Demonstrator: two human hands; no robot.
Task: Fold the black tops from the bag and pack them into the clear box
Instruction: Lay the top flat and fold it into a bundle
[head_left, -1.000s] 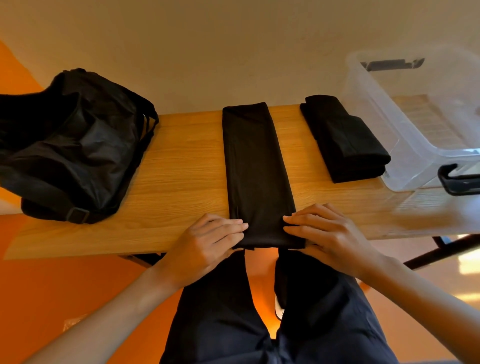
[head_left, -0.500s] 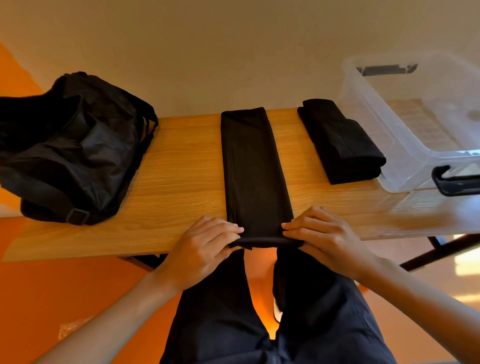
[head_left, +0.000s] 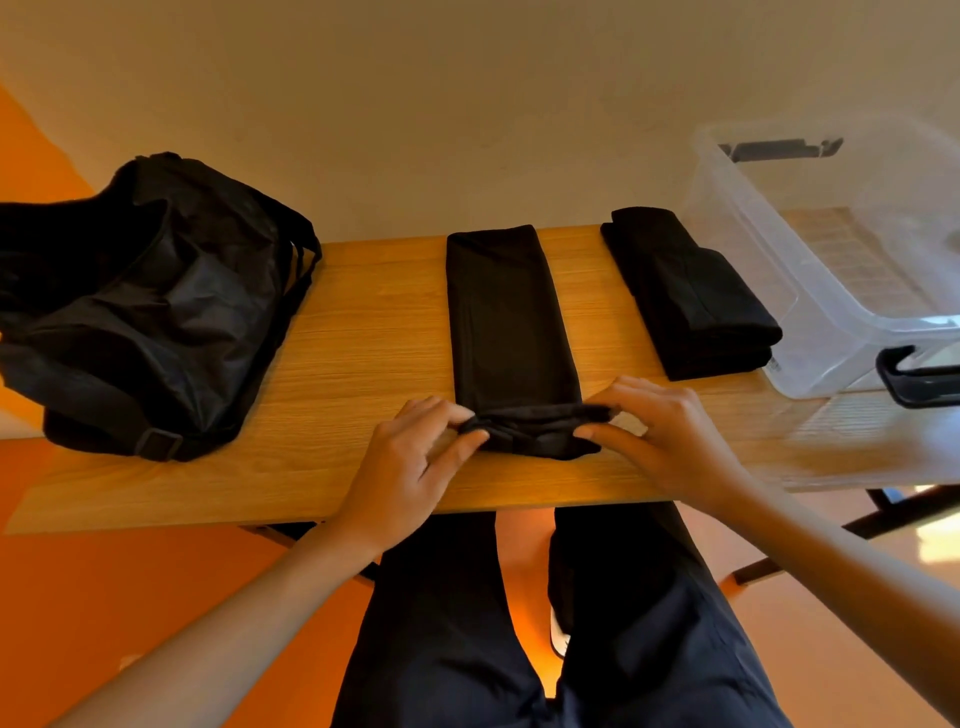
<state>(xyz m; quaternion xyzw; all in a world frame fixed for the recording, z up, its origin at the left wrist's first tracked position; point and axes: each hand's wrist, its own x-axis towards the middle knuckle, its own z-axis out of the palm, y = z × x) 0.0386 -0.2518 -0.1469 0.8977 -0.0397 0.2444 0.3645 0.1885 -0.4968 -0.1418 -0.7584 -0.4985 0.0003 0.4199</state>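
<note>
The long, narrow black fabric top (head_left: 506, 322) lies lengthwise at mid-table. Its near hem, flat half a second ago, is now raised and turned over, with the left hand (head_left: 415, 457) and right hand (head_left: 670, 441) each pinching a corner, so the crosswise fold appears to have begun. Bare wooden tabletop (head_left: 363, 322) flanks the strip. The folded black stack (head_left: 691, 296) lies near on the right, with the clear plastic box (head_left: 779, 322) just beyond it.

L hand (head_left: 415, 457) + R hand (head_left: 670, 441) pinch top (head_left: 506, 322) near end | bag (head_left: 145, 306) left | box (head_left: 831, 249) right
</note>
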